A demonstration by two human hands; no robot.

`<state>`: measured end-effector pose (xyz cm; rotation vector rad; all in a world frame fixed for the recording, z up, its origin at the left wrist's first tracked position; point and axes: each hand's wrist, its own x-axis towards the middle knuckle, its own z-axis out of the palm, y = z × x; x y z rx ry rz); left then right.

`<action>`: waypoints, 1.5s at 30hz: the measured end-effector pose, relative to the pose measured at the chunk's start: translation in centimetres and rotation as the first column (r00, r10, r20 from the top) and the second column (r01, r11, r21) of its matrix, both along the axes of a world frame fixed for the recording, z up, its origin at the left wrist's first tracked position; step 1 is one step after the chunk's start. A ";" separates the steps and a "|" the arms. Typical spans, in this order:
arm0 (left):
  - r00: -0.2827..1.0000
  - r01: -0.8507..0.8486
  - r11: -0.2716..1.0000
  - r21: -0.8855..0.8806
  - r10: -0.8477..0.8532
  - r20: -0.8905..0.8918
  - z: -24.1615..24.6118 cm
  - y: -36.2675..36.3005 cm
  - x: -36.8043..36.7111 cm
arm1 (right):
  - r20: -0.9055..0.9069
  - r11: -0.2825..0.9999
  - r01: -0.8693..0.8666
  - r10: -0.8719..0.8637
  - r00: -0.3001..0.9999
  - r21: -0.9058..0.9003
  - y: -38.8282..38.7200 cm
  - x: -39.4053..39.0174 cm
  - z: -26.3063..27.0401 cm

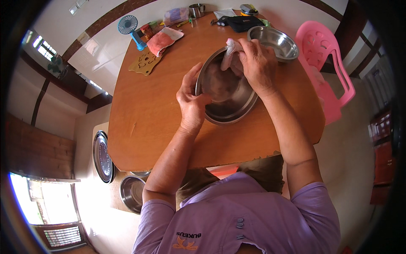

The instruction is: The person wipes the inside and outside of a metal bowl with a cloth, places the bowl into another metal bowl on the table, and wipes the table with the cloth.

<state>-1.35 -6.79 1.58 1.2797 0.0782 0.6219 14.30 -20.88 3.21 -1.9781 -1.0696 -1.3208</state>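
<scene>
A stainless steel basin (226, 92) is held tilted over the wooden table, its inside turned towards me. My left hand (193, 98) grips the left rim, thumb inside and fingers around the outer wall. In my right hand (258, 65) is a bunched whitish cloth (233, 55), which lies over the basin's upper rim and hangs against the inner wall. Part of the cloth is hidden by my fingers. Just beyond my right hand stands a second steel basin (275, 43), upright near the table's right edge.
The wooden table (152, 127) has a chipped front edge. Towards the back are a blue fan (128, 27), a red-and-white cloth (163, 41), a cut-out trivet (146, 62), a metal mug (197, 11) and a black pouch (242, 23). A pink chair (320, 63) stands right; more steel basins (133, 193) lie low at left.
</scene>
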 end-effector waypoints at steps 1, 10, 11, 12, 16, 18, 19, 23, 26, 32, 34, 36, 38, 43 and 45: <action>0.999 -0.051 0.999 0.001 0.051 -0.009 0.3 -0.1 -0.1 | 0.000 1.000 0.003 -0.003 1.000 0.001 -0.1 0.2 -0.3; 0.951 -0.263 0.964 -0.031 0.264 0.163 0.0 1.4 -0.3 | -0.377 0.994 0.024 0.018 0.926 0.107 1.0 1.1 -3.4; 0.932 -0.291 0.956 -0.026 0.290 0.217 0.1 1.5 -0.3 | -0.445 0.996 0.044 -0.002 0.895 0.084 1.3 1.6 -4.2; 0.924 -0.320 0.947 -0.034 0.319 0.212 0.3 1.6 -0.4 | -0.513 0.996 0.061 -0.023 0.858 0.057 1.6 1.9 -5.2; 0.890 -0.368 0.926 -0.086 0.377 0.257 1.0 1.6 -0.4 | -0.674 0.898 -0.158 0.415 0.612 0.410 3.2 0.5 -6.4; 0.848 -0.477 0.877 -0.059 0.477 0.230 1.2 1.6 -0.7 | -0.690 0.673 -0.151 0.697 -0.195 0.724 3.1 -2.2 -4.7; 0.850 -0.475 0.878 -0.054 0.474 0.232 1.3 1.5 -0.6 | -0.686 0.670 -0.149 0.701 -0.194 0.727 3.2 -3.0 -4.5; 0.830 -0.469 0.877 -0.102 0.477 0.289 0.8 1.6 -0.2 | -0.640 0.693 -0.012 0.660 -0.393 0.721 3.6 -4.3 -4.6; 0.846 -0.473 0.881 -0.032 0.464 0.264 0.6 1.8 -0.3 | -0.642 0.701 0.020 0.664 -0.383 0.713 3.6 -4.0 -4.7; 0.945 -0.296 0.955 0.022 0.290 0.149 0.6 2.4 0.0 | -0.731 0.783 -0.078 0.608 0.310 0.618 1.9 0.1 -4.3; 0.977 -0.156 0.982 -0.108 0.169 0.127 0.3 2.2 0.2 | -0.676 0.718 -0.083 0.683 0.278 0.691 1.8 0.8 -4.3; 0.971 -0.116 0.989 -0.096 0.133 0.198 0.0 1.4 0.7 | -0.593 0.615 -0.038 0.773 0.227 0.787 1.7 0.8 -4.2; 0.971 -0.120 0.991 -0.051 0.128 0.202 -0.6 0.8 1.0 | -0.503 0.511 -0.027 0.852 0.146 0.859 2.1 -0.2 -4.1; 0.981 -0.151 0.988 -0.016 0.152 0.119 -1.4 0.5 0.9 | -0.357 0.369 0.146 0.929 -0.101 0.918 3.3 -2.3 -5.1; 0.989 -0.143 0.989 0.024 0.142 0.036 -0.9 2.3 0.7 | -0.385 0.395 0.154 0.918 -0.092 0.906 3.3 -1.5 -5.1</action>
